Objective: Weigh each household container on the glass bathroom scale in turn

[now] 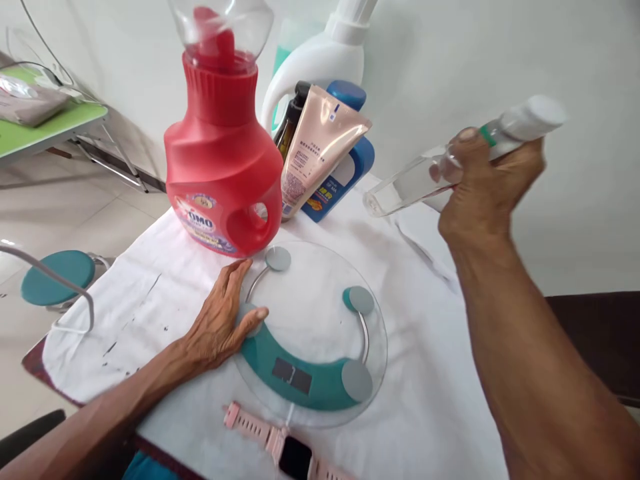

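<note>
My left hand (225, 317) rests at the left edge of a round glass scale (310, 307), its fingers stretched out and the thumb over one grey pad. The scale has a teal curved band with a small dark display and lies flat on the white cloth. My right hand (483, 180) is wrapped round a clear bottle (400, 190) with a white cap and a green ring. The bottle is held tilted in the air, cap end up to the right, above the table's right side. A pink-strapped smartwatch (295, 457) lies just in front of the scale.
Behind the scale stand a red OMO detergent jug (225, 153), a pink tube (320, 143), a blue bottle (333, 187) and a white jug (320, 70). A thin utensil-like thing (423, 250) lies at the right. A teal stool (57, 277) and green table (65, 127) stand left.
</note>
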A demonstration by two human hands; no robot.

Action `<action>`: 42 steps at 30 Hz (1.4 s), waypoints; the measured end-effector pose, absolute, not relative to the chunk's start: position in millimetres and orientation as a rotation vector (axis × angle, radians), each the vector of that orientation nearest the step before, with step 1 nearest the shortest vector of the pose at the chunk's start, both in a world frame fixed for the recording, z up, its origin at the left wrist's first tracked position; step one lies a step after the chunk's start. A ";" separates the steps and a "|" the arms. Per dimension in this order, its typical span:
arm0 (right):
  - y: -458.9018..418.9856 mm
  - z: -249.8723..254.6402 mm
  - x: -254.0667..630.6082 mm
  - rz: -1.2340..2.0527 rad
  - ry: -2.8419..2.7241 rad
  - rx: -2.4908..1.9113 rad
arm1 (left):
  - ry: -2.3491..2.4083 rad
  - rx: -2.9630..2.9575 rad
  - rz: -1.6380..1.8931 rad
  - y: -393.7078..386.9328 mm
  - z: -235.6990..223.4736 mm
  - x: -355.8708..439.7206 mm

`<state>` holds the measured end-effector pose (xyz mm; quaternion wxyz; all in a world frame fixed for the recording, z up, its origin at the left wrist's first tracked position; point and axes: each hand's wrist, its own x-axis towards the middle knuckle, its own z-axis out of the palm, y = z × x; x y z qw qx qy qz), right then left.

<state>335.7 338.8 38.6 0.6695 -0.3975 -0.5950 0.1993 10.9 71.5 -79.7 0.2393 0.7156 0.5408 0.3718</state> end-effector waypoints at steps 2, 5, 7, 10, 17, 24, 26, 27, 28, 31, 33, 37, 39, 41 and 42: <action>287.1 54.1 323.3 0.524 -1.349 -0.852 | 1.469 1.924 1.019 73.1 -78.7 9.5; 214.2 63.4 299.1 0.702 -1.307 -0.913 | 1.455 1.849 0.997 75.5 -76.1 7.3; 174.5 59.3 283.5 0.786 -1.269 -0.977 | 1.450 1.816 1.006 76.7 -74.6 6.0; 133.0 45.1 266.5 0.849 -1.276 -1.057 | 1.443 1.805 1.026 77.5 -74.5 4.7; 104.9 32.8 250.0 0.678 -1.482 -1.147 | 1.426 1.821 1.070 78.7 -80.4 3.5; 103.6 14.8 252.7 0.689 -1.480 -1.047 | 1.424 1.820 1.040 79.3 -78.6 2.7; 96.4 -0.6 259.0 0.628 -1.351 -1.039 | 1.425 1.815 1.029 79.1 -77.7 2.7; 92.0 -9.1 262.6 0.576 -1.252 -1.061 | 1.427 1.818 1.025 79.1 -77.4 2.8; 87.4 -17.4 266.2 0.511 -1.148 -1.096 | 1.431 1.822 1.023 79.1 -77.3 3.0; 75.6 -36.6 275.6 0.289 -0.978 -1.201 | 1.452 1.841 1.019 79.3 -77.4 4.0; 70.7 -42.3 279.6 0.177 -1.004 -1.234 | 1.466 1.858 1.020 79.9 -77.6 4.4; 67.1 -44.1 281.6 0.156 -1.059 -1.249 | 1.481 1.871 1.026 81.7 -78.4 3.8; 66.2 -45.0 281.1 0.194 -1.063 -1.261 | 1.486 1.868 1.028 82.6 -79.1 2.8; 65.5 -46.9 281.0 0.224 -1.070 -1.276 | 1.490 1.869 1.030 83.0 -79.7 1.9; 65.2 -47.9 281.3 0.232 -1.072 -1.285 | 1.488 1.871 1.033 83.2 -79.7 1.6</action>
